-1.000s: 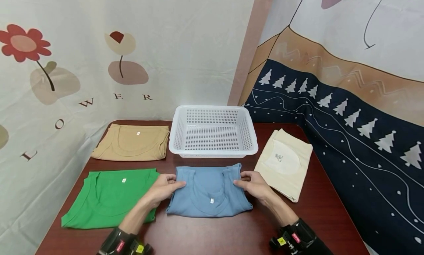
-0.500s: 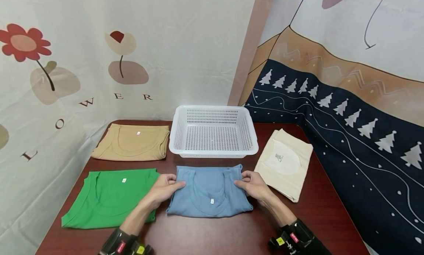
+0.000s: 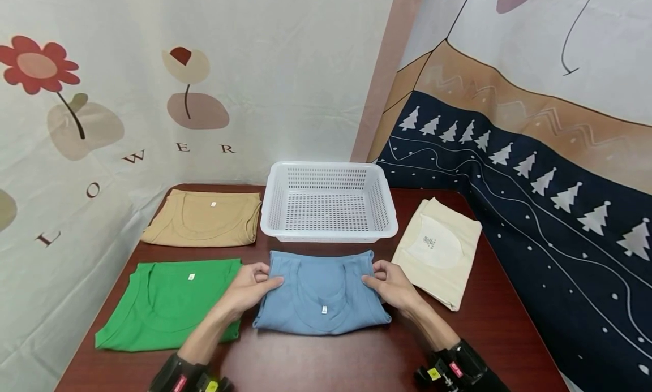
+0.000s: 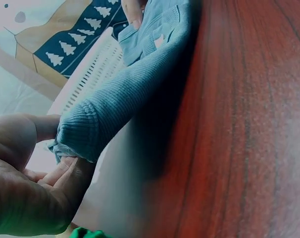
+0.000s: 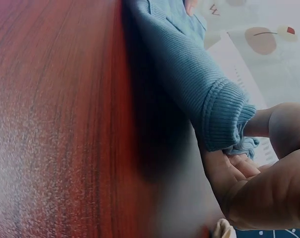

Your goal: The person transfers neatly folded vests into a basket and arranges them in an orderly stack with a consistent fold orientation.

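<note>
A folded blue ribbed shirt point(image 3: 322, 293) with a small white neck label is in the middle of the table in the head view. My left hand point(image 3: 249, 288) pinches its left side, thumb on top and fingers beneath. On the opposite side my right hand point(image 3: 393, 285) grips it the same way. Both wrist views show a dark shadow under the near fold; the left wrist view has the ribbed cuff end point(image 4: 83, 129) between thumb and fingers. In the right wrist view, fingers point(image 5: 239, 166) reach under the shirt's other ribbed end point(image 5: 224, 116).
Behind the blue shirt stands a white perforated basket point(image 3: 328, 235) with nothing in it. A folded green shirt point(image 3: 173, 313) lies at left, a tan one point(image 3: 214, 222) behind it. To the right is a folded cream garment point(image 3: 438, 253), close to my right hand, on the brown table point(image 3: 326, 364).
Both hands keep their hold. The blue shirt's near corners have spread slightly apart, and its far edge has shifted up a little in the head view.
</note>
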Tool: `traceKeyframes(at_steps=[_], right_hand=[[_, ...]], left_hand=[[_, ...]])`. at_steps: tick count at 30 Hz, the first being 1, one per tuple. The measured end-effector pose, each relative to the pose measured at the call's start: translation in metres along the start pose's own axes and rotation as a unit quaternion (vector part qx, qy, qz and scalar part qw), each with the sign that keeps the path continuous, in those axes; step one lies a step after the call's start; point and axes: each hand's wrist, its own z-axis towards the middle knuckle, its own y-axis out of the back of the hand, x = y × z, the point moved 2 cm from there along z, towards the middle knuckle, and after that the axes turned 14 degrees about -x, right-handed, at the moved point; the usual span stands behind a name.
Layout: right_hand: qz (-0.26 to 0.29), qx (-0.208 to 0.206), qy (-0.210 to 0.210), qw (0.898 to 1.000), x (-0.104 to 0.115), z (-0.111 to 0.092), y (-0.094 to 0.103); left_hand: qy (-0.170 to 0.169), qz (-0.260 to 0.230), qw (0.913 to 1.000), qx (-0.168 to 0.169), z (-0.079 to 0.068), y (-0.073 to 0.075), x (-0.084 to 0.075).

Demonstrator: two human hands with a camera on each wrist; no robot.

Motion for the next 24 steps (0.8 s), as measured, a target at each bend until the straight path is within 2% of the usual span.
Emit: traceKeyframes(at_steps=[4, 12, 24], right_hand=[[-0.007, -0.008, 0.008, 1.000, 0.006, -0.004, 0.004], [-0.010, -0.014, 0.021, 1.000, 0.023, -0.013, 0.015], [-0.013, -0.011, 0.051, 0.999, 0.058, -0.023, 0.027]], left_hand=[[-0.006, 0.012, 0.9999, -0.005, -0.005, 0.005, -0.008], [-0.036, 0.013, 0.9992, 0.009, -0.015, 0.017, -0.023], [-0.057, 0.012, 0.9983, 0.010, -0.026, 0.035, -0.057]])
